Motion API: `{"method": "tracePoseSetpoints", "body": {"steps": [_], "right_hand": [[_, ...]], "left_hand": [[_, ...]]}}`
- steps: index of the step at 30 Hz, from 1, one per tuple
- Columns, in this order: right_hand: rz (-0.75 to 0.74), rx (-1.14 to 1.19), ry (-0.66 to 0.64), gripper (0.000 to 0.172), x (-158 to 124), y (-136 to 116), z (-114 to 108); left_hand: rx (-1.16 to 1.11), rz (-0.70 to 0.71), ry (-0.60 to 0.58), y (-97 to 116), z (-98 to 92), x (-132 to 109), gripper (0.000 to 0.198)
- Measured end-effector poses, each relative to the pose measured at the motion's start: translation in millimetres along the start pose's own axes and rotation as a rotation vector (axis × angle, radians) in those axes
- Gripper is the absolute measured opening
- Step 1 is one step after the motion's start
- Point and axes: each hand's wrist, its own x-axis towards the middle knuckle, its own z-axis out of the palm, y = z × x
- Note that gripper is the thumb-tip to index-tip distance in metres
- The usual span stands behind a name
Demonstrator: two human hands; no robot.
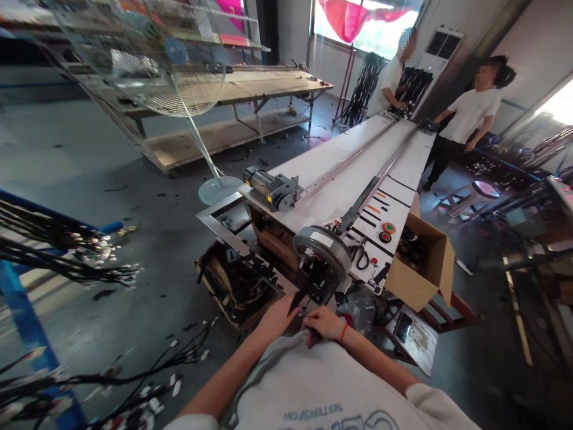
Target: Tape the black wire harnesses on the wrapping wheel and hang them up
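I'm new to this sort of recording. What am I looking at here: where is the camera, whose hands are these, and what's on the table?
There is no robot. A camera on a person's head looks forward and down, so the left hand and right hand at the bottom are the wearer's own. The left is at a black strip below a round grey wheel; the right is curled beside it, and what it grips is unclear.

The long white table carries a motor unit, short black and orange strips, and black-handled scissors. A cardboard box is beside it. Two other people stand near the far end.
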Motion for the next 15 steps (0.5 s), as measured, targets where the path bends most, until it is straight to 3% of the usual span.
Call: {"method": "tracePoseSetpoints", "body": {"steps": [4, 8, 11, 15], "right_hand": [[-0.025, 0.075, 0.044, 0.022, -7.8, 8.7, -5.7], [-0.078, 0.041, 0.064, 0.02, -21.0, 11.8, -7.3], [-0.181, -0.049, -0.016, 0.024, -40.0, 6.6, -12.7], [-0.361, -0.088, -0.122, 0.057, -72.5, -1.1, -53.4]], "left_hand": [[0.283, -0.143, -0.113, 8.5, 2.9, 8.2, 0.032], [0.356, -0.24, -0.066, 4.0, 2.3, 21.9, 0.033], [0.113, -0.262, -0.157, -9.0, -5.9, 37.6, 0.027], [-0.351, -0.243, -0.523, -28.4, -19.0, 54.0, 0.035]]}}
